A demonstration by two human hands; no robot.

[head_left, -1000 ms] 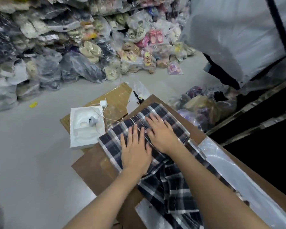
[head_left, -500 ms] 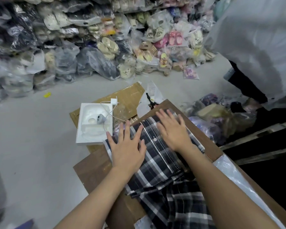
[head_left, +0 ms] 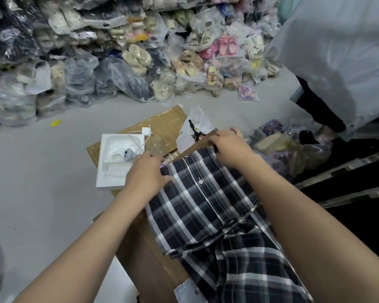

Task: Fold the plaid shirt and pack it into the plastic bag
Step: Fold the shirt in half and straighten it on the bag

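Both hands (head_left: 146, 171) (head_left: 230, 147) clamped on plaid shirt (head_left: 201, 206) far edge, white foam tray (head_left: 109, 169) just left.

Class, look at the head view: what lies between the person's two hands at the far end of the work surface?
In the head view, the far edge of the plaid shirt spans from left hand to right hand, both gripping it, with brown cardboard just beyond.

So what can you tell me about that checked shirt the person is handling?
The plaid shirt is woven cloth in navy, black and white checks, with a button placket and a small white button showing. It lies partly folded along a brown cardboard surface, its near end rumpled and overlapping. The left hand and right hand each pinch a far corner, stretching that edge. A bit of clear plastic shows near the bottom.
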